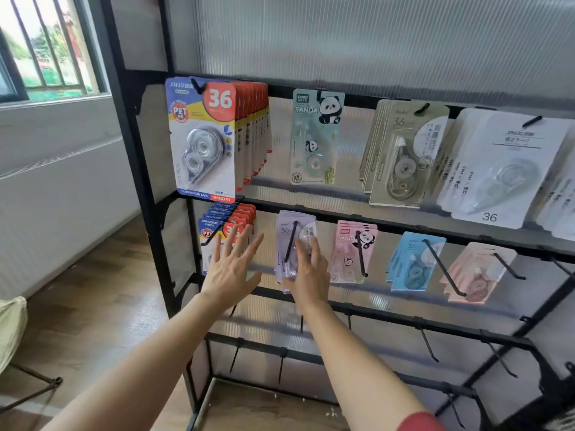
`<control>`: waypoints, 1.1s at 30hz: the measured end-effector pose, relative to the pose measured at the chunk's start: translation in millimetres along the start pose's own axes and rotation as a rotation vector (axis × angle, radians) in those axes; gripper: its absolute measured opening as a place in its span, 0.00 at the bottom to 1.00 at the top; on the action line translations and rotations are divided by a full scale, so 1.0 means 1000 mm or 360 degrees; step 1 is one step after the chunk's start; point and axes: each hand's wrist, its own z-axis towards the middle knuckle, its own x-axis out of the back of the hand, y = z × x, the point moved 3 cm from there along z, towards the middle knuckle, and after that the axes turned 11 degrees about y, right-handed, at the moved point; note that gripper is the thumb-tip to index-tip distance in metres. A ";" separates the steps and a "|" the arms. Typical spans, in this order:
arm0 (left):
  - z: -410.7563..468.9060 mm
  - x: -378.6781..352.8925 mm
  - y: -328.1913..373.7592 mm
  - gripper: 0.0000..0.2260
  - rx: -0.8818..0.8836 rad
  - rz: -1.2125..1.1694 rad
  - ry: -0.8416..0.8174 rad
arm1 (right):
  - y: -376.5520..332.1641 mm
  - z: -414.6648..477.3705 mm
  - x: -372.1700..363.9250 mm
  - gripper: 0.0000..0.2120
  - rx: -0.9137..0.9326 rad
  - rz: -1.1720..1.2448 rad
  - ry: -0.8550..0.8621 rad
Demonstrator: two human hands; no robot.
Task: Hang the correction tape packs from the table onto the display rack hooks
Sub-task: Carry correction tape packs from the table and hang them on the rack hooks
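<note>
A black display rack (342,217) fills the view with correction tape packs on its hooks. On the second row hangs a purple pack (287,244) on a black hook. My right hand (309,275) lies flat against the purple pack with straight fingers. My left hand (231,265) is spread open in front of the blue-and-red packs (228,219) at the row's left end, holding nothing. Further right on that row hang pink panda packs (350,244), blue packs (410,262) and peach packs (476,275).
The top row holds blue-and-red "36" packs (211,135), a green panda pack (315,138), beige packs (401,157) and white packs (497,169). Bare hooks (429,343) stick out of the lower rows. A window (46,45) and a folding chair (12,337) are at left.
</note>
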 end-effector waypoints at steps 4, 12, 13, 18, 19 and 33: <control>-0.002 0.003 -0.005 0.36 -0.0028 -0.0059 0.0069 | 0.002 0.005 -0.004 0.42 0.0022 -0.0012 -0.0169; -0.037 0.010 -0.007 0.35 0.0000 -0.0046 -0.0003 | 0.005 -0.026 0.012 0.43 -0.0018 -0.0146 -0.0392; -0.043 0.012 -0.005 0.35 0.0006 -0.0045 -0.0018 | 0.006 -0.037 0.015 0.42 -0.0029 -0.0152 -0.0428; -0.083 0.012 0.007 0.32 0.0168 -0.0032 -0.0163 | 0.018 -0.093 0.035 0.39 -0.0005 -0.0260 -0.0733; -0.092 0.010 0.008 0.32 0.0231 -0.0010 -0.0239 | 0.020 -0.104 0.040 0.39 0.0016 -0.0289 -0.0778; -0.253 0.014 0.093 0.33 0.0482 -0.0085 -0.0432 | 0.070 -0.278 0.123 0.34 -0.0154 -0.0236 -0.0701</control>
